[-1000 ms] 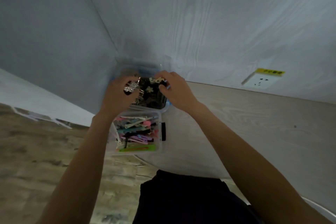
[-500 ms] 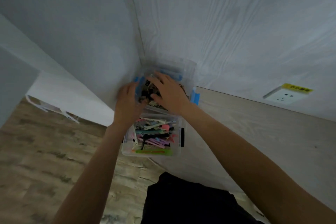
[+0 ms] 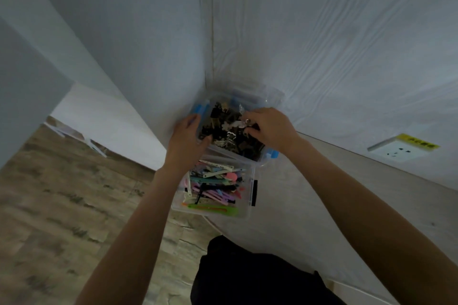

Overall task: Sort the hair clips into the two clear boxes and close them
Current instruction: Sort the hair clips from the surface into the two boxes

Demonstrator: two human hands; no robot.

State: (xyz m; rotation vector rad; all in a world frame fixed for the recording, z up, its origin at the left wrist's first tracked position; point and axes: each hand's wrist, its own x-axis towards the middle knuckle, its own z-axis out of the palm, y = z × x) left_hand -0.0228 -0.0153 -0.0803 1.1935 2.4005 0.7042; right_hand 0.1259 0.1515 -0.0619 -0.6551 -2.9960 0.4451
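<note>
Two clear boxes stand at the table's left end, in the wall corner. The far box [image 3: 269, 156] has blue latches and is full of dark and metallic hair clips [image 3: 223, 129]; its lid [image 3: 257, 95] stands up behind it. The near box [image 3: 251, 195] holds colourful flat hair clips [image 3: 213, 186] and has no lid on. My left hand [image 3: 187, 141] holds the far box's left wall, thumb inside the rim. My right hand [image 3: 269, 126] is over the dark clips, fingers curled and pinching a silvery clip [image 3: 244, 122].
The pale wooden table [image 3: 347, 205] runs off to the right along the wall. A white wall socket [image 3: 399, 150] with a yellow label sits above it. Wooden floor [image 3: 62, 205] lies left of the table, and my dark clothing [image 3: 247, 277] is at the bottom.
The view has swung so the boxes sit further right and lower. My left hand moved from over the dark clips to the far box's left wall; my right hand stays on the clips.
</note>
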